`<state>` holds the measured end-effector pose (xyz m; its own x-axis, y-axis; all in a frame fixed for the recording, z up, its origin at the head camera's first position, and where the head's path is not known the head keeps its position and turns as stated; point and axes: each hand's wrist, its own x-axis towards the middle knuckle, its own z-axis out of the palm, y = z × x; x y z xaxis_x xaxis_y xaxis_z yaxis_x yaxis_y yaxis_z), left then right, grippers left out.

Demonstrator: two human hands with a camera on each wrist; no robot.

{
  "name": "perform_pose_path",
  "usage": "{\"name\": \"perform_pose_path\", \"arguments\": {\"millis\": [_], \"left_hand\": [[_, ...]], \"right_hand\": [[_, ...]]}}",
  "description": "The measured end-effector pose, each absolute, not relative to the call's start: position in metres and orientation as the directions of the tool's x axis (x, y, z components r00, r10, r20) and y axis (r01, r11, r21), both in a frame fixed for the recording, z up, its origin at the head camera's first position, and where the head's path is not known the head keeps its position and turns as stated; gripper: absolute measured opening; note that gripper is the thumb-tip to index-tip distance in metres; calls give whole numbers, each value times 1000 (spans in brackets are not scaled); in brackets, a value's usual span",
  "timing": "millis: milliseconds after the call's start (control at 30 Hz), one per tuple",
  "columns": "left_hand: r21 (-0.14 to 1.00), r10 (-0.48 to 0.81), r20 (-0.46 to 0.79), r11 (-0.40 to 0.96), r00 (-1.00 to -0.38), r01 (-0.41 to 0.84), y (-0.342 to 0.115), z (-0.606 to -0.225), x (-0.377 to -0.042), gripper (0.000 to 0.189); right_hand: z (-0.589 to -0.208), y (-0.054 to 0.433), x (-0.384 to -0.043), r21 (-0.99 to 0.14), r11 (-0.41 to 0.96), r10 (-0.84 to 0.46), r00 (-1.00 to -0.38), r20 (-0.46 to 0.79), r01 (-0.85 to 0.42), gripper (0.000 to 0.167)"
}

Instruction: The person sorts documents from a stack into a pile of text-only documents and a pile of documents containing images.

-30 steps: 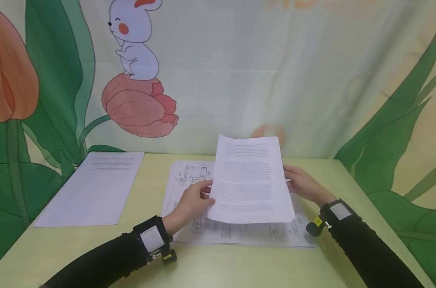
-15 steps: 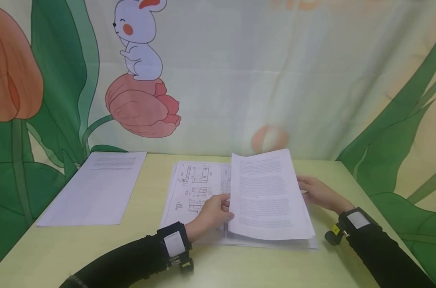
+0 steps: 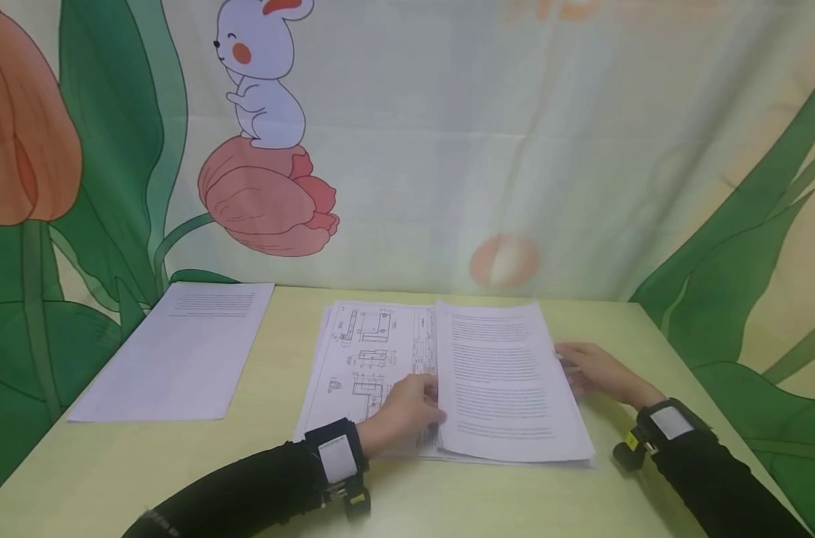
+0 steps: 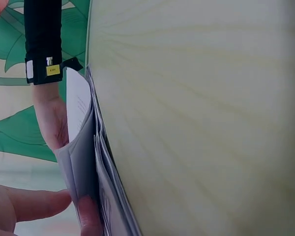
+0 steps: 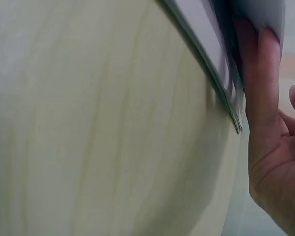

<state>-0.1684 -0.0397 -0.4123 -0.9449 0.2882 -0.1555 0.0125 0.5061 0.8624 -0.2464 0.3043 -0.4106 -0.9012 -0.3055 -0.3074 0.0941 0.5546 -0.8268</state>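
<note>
A printed sheet (image 3: 497,388) lies low over the right half of a paper stack (image 3: 363,351), whose top page carries technical drawings. My left hand (image 3: 407,407) pinches the sheet's left edge; in the left wrist view the thumb and a finger (image 4: 44,204) meet on either side of the bent paper (image 4: 78,167). At the opposite edge is my right hand (image 3: 602,373). Its straight fingers (image 5: 265,83) reach beneath the raised paper (image 5: 258,12) in the right wrist view, the thumb standing apart from it. Fingertips under the sheet are hidden.
Another printed sheet (image 3: 172,359) lies flat on the left of the pale yellow-green table (image 3: 259,463). A curtain (image 3: 407,149) printed with a rabbit and tulips hangs along the table's back edge. Both wrists wear black straps with small cameras.
Both hands have brought the printed sheet down and to the right, from raised above the stack to low over its right half. More of the drawings on the left now shows.
</note>
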Motion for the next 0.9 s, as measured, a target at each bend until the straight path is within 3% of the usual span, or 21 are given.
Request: {"name": "perform_pose_path", "arguments": {"millis": [233,533,900], "left_hand": [[842,321,-144,537,-936,55,-38,-414,-169,51],[842,319,-161,537,-934,38,-35,-413,-168,57],[829,330,-165,557,-929,50,-32,-412,-167,28]], "right_hand": [[-413,300,-243,-700,713,-179,-952,-248,49,61],[-412,297,-233,-599,799,-81,-979,-187,48,52],[-407,285,-226,-466,885,-71,-992,-104,-14,45]]}}
